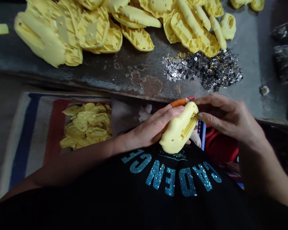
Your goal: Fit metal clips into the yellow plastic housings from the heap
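- Head view, L hand: left hand, ctr of frame, wrapped around a pale yellow, elongated hollow plastic shell; thumb along upper side, fingers mostly hidden behind. Orange wrap w/ red end on one finger.
- Head view, R hand: right hand, right of ctr, thumb + index bent close tog. at the shell's upper R edge, by its slot. Can't tell if they pinch a small pc or just press there.
- Head view, shell: just R of ctr, tilted, upper end leaning R, slotted side facing R; off the table, in front of the wearer's chest.
- Head view, top: dark grey worn metal-look table; big heap of matching yellow plastic shells along top edge, some showing ribbed insides.
- Head view, upper R: loose pile of small shiny silver metal pcs, touching the heap's lower R part. Small whitish lump further R; clear plastic bags w/ dark contents at R edge.
- Head view, L: pile of yellow plastic pcs below table edge, by white/blue/red striped sheet.
- Head view, bottom: black T-shirt w/ glittery blue letters.
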Demonstrator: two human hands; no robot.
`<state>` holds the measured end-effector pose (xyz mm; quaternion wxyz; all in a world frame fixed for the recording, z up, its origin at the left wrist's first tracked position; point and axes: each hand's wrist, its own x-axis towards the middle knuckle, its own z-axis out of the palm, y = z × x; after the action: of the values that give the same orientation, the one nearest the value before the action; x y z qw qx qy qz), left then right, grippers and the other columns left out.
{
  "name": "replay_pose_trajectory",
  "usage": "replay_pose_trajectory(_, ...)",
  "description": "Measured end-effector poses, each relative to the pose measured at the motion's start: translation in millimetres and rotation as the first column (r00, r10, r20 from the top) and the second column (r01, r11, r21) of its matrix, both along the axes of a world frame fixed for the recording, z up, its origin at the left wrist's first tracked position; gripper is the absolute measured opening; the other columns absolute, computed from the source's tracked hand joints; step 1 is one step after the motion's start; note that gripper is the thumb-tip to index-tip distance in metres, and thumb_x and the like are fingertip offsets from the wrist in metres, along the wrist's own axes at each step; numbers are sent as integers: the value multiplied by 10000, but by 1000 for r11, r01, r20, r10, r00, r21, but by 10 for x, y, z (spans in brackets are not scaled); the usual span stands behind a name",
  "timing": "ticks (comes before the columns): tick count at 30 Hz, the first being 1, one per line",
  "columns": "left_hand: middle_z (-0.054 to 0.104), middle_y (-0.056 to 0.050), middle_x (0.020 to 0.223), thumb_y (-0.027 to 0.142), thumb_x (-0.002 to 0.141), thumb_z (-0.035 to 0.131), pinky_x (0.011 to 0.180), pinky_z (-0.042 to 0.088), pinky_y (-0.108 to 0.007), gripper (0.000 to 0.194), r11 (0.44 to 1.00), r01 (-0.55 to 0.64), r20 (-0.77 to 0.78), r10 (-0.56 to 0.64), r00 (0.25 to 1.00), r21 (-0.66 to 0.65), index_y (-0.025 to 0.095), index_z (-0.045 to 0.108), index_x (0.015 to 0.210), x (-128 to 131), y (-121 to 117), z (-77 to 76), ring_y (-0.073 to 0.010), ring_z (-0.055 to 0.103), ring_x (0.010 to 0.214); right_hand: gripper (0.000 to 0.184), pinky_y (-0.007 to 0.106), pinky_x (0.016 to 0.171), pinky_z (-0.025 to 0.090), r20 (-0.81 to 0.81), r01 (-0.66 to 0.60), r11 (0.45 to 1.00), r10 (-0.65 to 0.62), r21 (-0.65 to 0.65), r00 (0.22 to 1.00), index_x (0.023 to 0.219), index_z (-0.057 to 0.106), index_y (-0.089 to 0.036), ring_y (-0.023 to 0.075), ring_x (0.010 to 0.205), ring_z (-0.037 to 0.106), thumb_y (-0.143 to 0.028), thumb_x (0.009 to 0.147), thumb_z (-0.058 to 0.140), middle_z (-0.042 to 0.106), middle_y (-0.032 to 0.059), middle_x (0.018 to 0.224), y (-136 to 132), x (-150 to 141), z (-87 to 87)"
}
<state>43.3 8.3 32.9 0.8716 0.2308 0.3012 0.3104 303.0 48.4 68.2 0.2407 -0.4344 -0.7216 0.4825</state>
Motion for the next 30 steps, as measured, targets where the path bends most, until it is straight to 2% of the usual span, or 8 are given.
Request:
replay_pose_trajectory(3, 889, -94, 1083, 582, 1116, 732, 774, 715, -401, 821, 1000, 10, 3, -10, 1000, 8, 188, 478, 1790, 4, 1, 8, -273, 850, 775, 380, 407, 990, 721, -68, 11, 997, -16, -76, 998, 1325, 906, -337, 263, 1114, 863, -547, 1012, 957, 912, 45, 1272, -2, 4, -15)
replay_pose_trajectory(6, 891, -100, 1077, 602, 1120, 717, 758, 704, -385, 810, 1000, 26, 4, -26, 1000, 4, 179, 502, 1776, 4, 13, -11, -271, 847, 778, 421, 396, 932, 729, -81, 1, 998, -7, -64, 997, 1344, 889, -306, 246, 1023, 866, -563, 1015, 949, 917, 46, 1203, 12, 6, -51)
replay_pose_trajectory(9, 893, -105, 1077, 648, 1087, 772, 699, 689, -354, 784, 999, 40, 9, -40, 999, 0, 175, 583, 1683, 13, 16, -36, -273, 857, 779, 403, 380, 831, 717, 37, -61, 996, 59, 65, 998, 1348, 872, -273, 240, 941, 856, -547, 1055, 900, 915, 62, 1155, 46, -4, -56)
replay_pose_trajectory(13, 889, -75, 1045, 717, 1071, 794, 684, 691, -350, 804, 999, 14, -44, -12, 999, 41, 219, 616, 1676, -7, -19, -101, -279, 869, 782, 309, 346, 758, 670, 190, -141, 953, 91, 270, 978, 1311, 847, -246, 209, 840, 810, -453, 1081, 849, 885, 51, 1069, 52, -48, -65)
replay_pose_trajectory(17, 893, -75, 1107, 901, 1052, 689, 688, 648, -302, 894, 982, -17, -147, 46, 988, 189, 317, 652, 1727, -123, -83, -129, -264, 858, 847, 225, 326, 770, 666, 162, -59, 912, -8, 406, 987, 1271, 802, -236, 194, 828, 792, -333, 1070, 833, 858, 37, 1032, -45, -126, -172)
replay_pose_trajectory(20, 873, -55, 1026, 779, 1083, 758, 658, 547, -251, 825, 966, 16, -228, 45, 973, 257, 321, 652, 1761, -226, -107, -68, -209, 777, 815, 215, 313, 783, 673, 111, 25, 866, -93, 499, 989, 1265, 776, -256, 185, 832, 800, -237, 1056, 817, 857, 23, 1041, -121, -194, -275)
replay_pose_trajectory(24, 860, -63, 1076, 619, 1106, 819, 698, 513, -226, 683, 975, 23, -247, 33, 968, 221, 291, 731, 1698, -304, -101, -13, -173, 738, 850, 268, 293, 786, 682, 84, 54, 784, -134, 619, 987, 1288, 754, -254, 171, 829, 806, -168, 1037, 792, 847, 13, 1032, -128, -269, -354)
replay_pose_trajectory(30, 886, -117, 1192, 602, 1049, 900, 749, 559, -217, 645, 983, -70, -165, 98, 981, 168, 241, 827, 1578, -328, -64, -172, -180, 793, 912, 254, 273, 767, 676, 117, 27, 746, -140, 665, 983, 1304, 740, -238, 157, 815, 791, -178, 1061, 782, 826, 10, 1010, -64, -359, -363)
